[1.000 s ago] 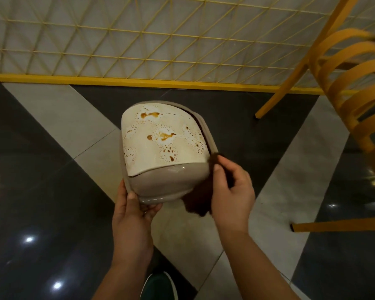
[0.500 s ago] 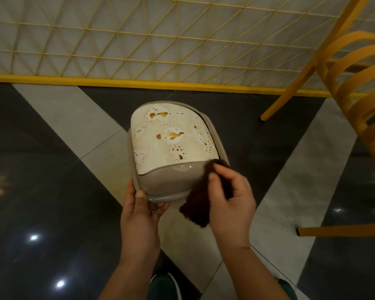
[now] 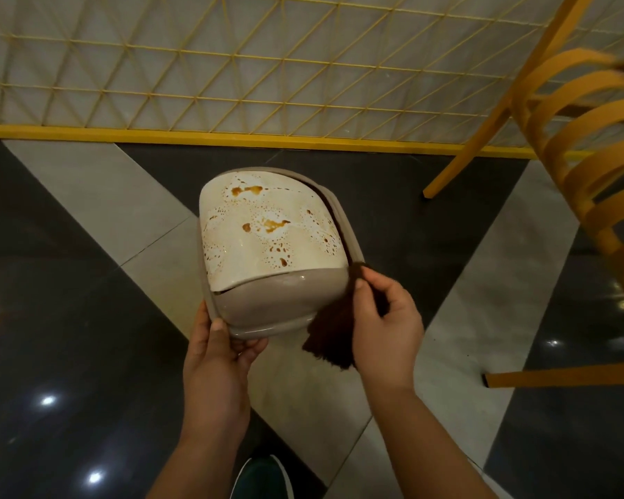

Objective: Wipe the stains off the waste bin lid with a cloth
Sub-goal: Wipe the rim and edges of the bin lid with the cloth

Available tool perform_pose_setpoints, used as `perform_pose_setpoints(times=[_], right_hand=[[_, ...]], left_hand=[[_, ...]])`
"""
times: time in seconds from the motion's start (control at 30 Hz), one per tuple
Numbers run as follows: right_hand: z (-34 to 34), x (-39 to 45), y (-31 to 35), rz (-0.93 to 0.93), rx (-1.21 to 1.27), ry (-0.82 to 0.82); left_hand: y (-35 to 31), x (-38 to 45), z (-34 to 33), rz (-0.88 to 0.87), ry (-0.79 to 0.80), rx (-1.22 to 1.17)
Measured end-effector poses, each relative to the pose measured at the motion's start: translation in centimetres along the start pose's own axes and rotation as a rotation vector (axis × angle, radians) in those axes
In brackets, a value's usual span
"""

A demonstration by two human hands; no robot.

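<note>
The waste bin lid (image 3: 267, 304) is a grey rounded frame with a cream swing flap (image 3: 263, 239) covered in orange-brown stains and speckles. I hold it in the air above the floor. My left hand (image 3: 218, 358) grips its near left corner, thumb on the rim. My right hand (image 3: 384, 325) pinches a dark brown cloth (image 3: 334, 333) that touches the lid's near right edge and hangs down below it.
A yellow wooden chair (image 3: 570, 167) with a slatted back stands at the right, one leg near the lid. A yellow-framed lattice screen (image 3: 231, 84) closes off the far side. Glossy dark and pale floor tiles lie below; my green shoe (image 3: 263, 477) shows at the bottom.
The lid and both hands shifted slightly in the view. My right hand stays at the lid's near right edge, and the cloth now hangs lower beside it.
</note>
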State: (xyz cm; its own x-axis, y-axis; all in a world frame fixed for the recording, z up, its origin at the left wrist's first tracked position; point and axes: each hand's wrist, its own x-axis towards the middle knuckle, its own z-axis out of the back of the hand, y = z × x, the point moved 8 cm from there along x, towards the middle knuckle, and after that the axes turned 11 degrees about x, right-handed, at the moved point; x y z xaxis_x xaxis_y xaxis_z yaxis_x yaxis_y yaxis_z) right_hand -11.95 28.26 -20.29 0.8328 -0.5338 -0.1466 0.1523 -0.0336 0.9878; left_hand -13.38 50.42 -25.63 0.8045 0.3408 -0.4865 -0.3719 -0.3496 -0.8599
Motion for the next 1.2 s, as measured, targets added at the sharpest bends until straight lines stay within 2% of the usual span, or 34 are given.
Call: perform_pose_setpoints(times=[0.13, 0.2, 0.33, 0.4, 0.47, 0.53, 0.6, 0.67, 0.8, 0.9, 1.03, 1.13, 1.2], right_hand=[[1.2, 1.2, -1.0, -0.018, -0.091, 0.005], [2.4, 1.8, -1.6, -0.066, -0.08, -0.042], [6.0, 1.7, -2.9, -0.238, 0.049, -0.233], [6.5, 1.2, -2.6, -0.25, 0.143, -0.255], [5.9, 0.6, -2.3, -0.248, 0.227, -0.229], [4.2, -0.1, -2.1, -0.272, 0.3, -0.174], [2.5, -0.9, -2.1, -0.278, 0.32, -0.121], [1.3, -1.7, -2.4, -0.285, 0.313, -0.09], [0.9, -1.8, -3.1, -0.341, 0.357, -0.104], [-0.1, -2.6, -4.5, -0.544, 0.5, -0.117], [-2.8, -5.1, -5.6, -0.783, 0.576, -0.02], [-4.2, -6.1, -6.1, -0.844, 0.553, 0.072], [-3.8, -5.7, -5.6, -0.795, 0.468, 0.086]], left_hand=[[-0.2, -0.1, -0.2, -0.013, 0.016, -0.021], [-0.2, -0.1, -0.2, -0.005, 0.013, -0.028], [0.6, 0.0, 0.5, 0.045, -0.048, -0.096], [1.6, -0.2, 0.2, 0.082, -0.062, -0.158], [2.7, -1.1, -0.7, 0.141, -0.066, -0.195], [3.3, -2.1, -2.4, 0.17, -0.002, -0.178], [3.1, -2.7, -4.1, 0.169, 0.056, -0.175], [2.8, -2.9, -4.7, 0.162, 0.049, -0.181], [2.3, -2.6, -4.6, 0.114, 0.048, -0.131], [2.4, -2.7, -4.4, 0.11, 0.069, -0.083], [3.1, -3.1, -4.3, 0.179, 0.081, -0.039], [3.6, -3.1, -4.1, 0.228, 0.075, -0.035], [3.5, -3.1, -4.0, 0.221, 0.078, -0.034]])
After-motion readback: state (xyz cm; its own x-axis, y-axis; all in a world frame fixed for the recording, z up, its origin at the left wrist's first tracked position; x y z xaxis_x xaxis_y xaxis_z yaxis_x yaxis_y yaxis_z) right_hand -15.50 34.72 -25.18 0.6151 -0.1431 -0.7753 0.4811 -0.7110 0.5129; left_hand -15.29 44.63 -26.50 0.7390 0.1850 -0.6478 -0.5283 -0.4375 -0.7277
